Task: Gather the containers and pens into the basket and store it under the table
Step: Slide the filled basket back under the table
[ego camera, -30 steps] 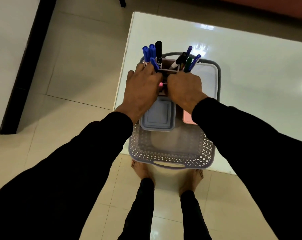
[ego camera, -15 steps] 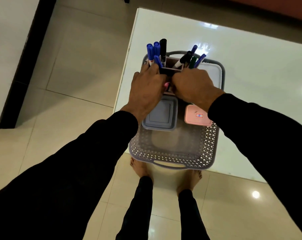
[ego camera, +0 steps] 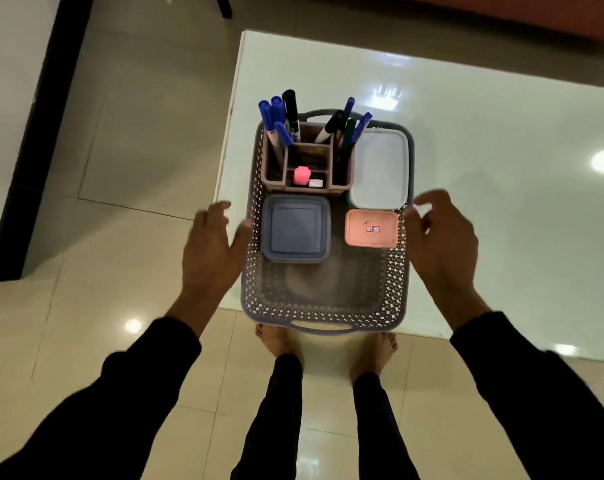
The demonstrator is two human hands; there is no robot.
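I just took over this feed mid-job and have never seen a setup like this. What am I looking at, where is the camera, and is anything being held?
No machine here: a person works bare-handed, and the one camera sits on their head, looking down. The left hand and right hand hover open on either side of a perforated basket standing at the edge of a white table. Neither has a grip on anything. The basket holds a pen organiser with markers, a grey lidded container, a pink one and a white one.
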